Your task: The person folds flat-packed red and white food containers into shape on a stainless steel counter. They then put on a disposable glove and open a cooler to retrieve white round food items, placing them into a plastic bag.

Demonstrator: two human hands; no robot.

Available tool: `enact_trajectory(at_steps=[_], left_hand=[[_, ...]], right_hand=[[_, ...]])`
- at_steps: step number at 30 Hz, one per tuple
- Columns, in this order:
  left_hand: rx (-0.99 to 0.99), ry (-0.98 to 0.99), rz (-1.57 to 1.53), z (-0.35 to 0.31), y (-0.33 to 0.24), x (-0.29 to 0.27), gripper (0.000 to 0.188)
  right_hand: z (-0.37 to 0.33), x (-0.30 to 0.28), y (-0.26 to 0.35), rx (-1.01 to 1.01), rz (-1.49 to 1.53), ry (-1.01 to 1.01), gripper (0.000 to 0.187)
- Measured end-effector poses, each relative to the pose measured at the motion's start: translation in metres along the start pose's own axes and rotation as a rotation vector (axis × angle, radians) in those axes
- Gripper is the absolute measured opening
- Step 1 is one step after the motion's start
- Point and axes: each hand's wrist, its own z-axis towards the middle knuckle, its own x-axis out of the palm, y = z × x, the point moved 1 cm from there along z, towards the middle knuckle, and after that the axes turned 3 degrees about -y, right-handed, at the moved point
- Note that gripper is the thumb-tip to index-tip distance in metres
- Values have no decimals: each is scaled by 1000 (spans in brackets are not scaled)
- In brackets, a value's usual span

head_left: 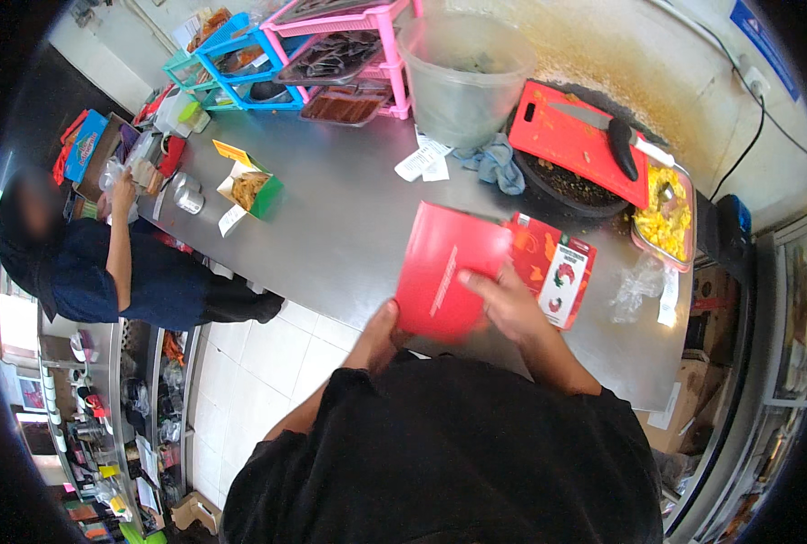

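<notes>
A red cardboard food carton, seemingly folded flat, is held up over the near edge of the steel table. My left hand grips its lower left corner, thumb on the front and the other fingers mostly hidden. From the right side my right hand pinches the carton, its thumb laid across the face. Just right of that hand, a second carton, red with a white panel, lies on the table. Farther left stands an open yellow and green carton filled with food.
A red cutting board with a knife rests over a dark round block. Right of it sits a tray of yellow food. A clear bucket and stacked pink racks line the back. Another person works at left.
</notes>
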Motion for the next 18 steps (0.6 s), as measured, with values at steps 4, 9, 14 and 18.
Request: enact_trajectory(at_steps=[4,9,14,18], left_hand=[[29,89,83,28,-10,-43,59],[1092,-452,767,38,-56,-94,28],[808,340,1339,76,-91,-139,40],[566,118,1371,103,-105,-175,55]], right_hand=[[10,43,-18,-84,-430,44,47],[60,98,-70,-281,-1398,-173,63],[103,138,-126,-432,-1508,144,49],[93,148,-142,-605,-1561,562,47]])
